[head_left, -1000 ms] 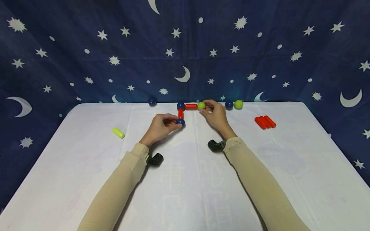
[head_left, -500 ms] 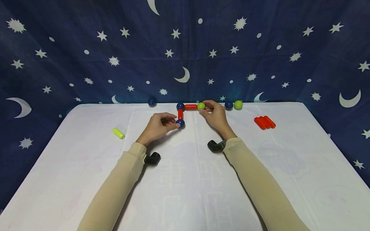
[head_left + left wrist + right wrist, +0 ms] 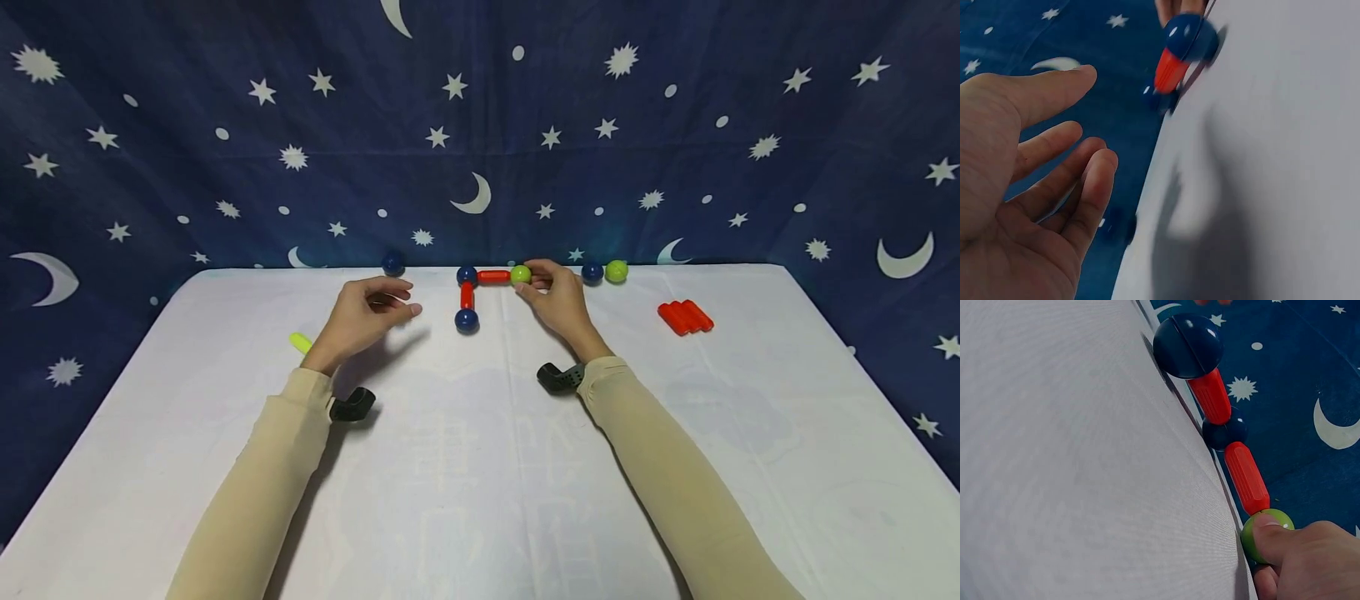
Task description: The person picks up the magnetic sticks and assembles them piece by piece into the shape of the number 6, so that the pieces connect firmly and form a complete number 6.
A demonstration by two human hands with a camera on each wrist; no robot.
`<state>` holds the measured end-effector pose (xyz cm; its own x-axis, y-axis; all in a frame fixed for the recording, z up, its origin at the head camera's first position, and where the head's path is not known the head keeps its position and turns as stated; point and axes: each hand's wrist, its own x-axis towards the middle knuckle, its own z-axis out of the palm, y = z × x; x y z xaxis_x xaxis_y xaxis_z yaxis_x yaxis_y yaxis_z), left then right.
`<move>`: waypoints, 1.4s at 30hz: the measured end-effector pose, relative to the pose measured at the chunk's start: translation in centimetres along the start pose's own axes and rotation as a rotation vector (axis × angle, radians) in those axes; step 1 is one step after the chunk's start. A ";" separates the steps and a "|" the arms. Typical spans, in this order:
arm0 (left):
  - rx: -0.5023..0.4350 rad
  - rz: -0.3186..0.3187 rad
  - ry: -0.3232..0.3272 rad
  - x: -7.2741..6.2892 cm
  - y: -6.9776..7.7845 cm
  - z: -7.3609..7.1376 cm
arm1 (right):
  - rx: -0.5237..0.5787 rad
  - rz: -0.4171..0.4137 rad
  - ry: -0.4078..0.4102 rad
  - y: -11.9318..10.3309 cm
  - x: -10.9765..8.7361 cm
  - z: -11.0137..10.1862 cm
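My right hand pinches a green ball between thumb and fingers. From that ball a red rod runs left to a blue ball. A second red rod leads toward me from there to a nearer blue ball, making an L on the table. My left hand hovers left of this L, fingers loosely bent and apart, holding nothing. Its wrist view shows the palm and the nearer ball some way off. Part of a yellow-green rod lies behind the left wrist.
At the white table's far edge sit a single blue ball on the left, and a blue ball beside a green ball on the right. Red rods lie side by side at right. A starry curtain hangs behind.
My left hand has let go of the nearer blue ball and moved left, partly covering the yellow-green rod. The right hand stays on the green ball.
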<state>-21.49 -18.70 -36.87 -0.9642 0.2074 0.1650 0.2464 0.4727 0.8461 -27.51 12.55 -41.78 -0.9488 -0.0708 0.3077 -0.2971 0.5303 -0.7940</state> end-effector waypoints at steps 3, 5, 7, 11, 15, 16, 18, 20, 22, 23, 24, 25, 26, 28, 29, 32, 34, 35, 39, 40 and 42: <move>0.037 -0.010 0.040 -0.9 -0.6 -1.8 | 0.000 0.004 -0.001 0.0 0.0 0.0; 0.064 -0.021 0.065 -1.7 -1.0 -3.0 | 0.000 0.007 -0.003 0.0 0.0 -0.1; 0.091 -0.034 0.090 -2.6 -1.5 -4.2 | 0.001 0.008 -0.005 0.0 0.0 -0.1; 0.147 -0.085 0.126 -4.6 -2.7 -6.6 | -0.004 0.006 -0.007 0.0 0.0 -0.1; 0.183 -0.171 0.145 -6.0 -3.9 -8.4 | -0.009 0.003 -0.003 0.1 0.0 -0.2; 0.191 -0.195 0.144 -6.3 -4.1 -8.7 | -0.007 0.001 -0.002 0.2 0.0 -0.2; 0.220 -0.247 0.136 -6.6 -4.6 -9.2 | -0.006 0.001 -0.001 0.2 0.0 -0.2; 0.255 -0.286 0.120 -6.7 -5.1 -9.5 | -0.003 0.003 0.000 0.2 0.0 -0.2; 0.293 -0.305 0.096 -6.8 -5.5 -9.6 | 0.001 0.006 0.000 0.2 0.1 -0.2; 0.307 -0.308 0.085 -6.8 -5.7 -9.6 | 0.002 0.008 -0.001 0.2 0.1 -0.2; 0.315 -0.309 0.075 -6.8 -5.9 -9.6 | 0.003 0.010 -0.002 0.2 0.1 -0.2; 0.322 -0.306 0.065 -6.8 -6.0 -9.6 | 0.003 0.010 -0.003 0.2 0.1 -0.2; 0.327 -0.304 0.056 -6.8 -6.1 -9.7 | 0.002 0.011 -0.005 0.1 0.1 -0.1; 0.334 -0.301 0.044 -6.8 -6.2 -9.7 | -0.001 0.009 -0.005 0.1 0.1 -0.1; 0.339 -0.303 0.041 -6.9 -6.2 -9.7 | -0.003 0.007 -0.005 0.1 0.1 -0.1; 0.357 -0.317 0.033 -6.9 -6.2 -9.7 | -0.002 0.003 -0.002 0.1 0.1 -0.1; 0.372 -0.330 0.027 -7.0 -6.1 -9.7 | 0.001 0.004 -0.002 0.0 0.1 -0.1; 0.377 -0.334 0.024 -7.0 -6.1 -9.7 | 0.002 0.006 -0.003 0.0 0.1 -0.1; 0.373 -0.333 0.021 -7.0 -5.9 -9.7 | 0.001 0.012 -0.006 0.0 0.0 -0.1; 0.367 -0.330 0.023 -7.0 -5.9 -9.7 | 0.001 0.012 -0.006 0.0 0.0 -0.1; 0.348 -0.321 0.028 -7.1 -5.9 -9.7 | 0.000 0.012 -0.008 0.0 0.0 -0.1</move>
<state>-17.09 -31.23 -38.16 -0.9981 -0.0170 -0.0590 -0.0507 0.7693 0.6368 -27.54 12.62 -41.77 -0.9531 -0.0710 0.2942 -0.2858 0.5308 -0.7978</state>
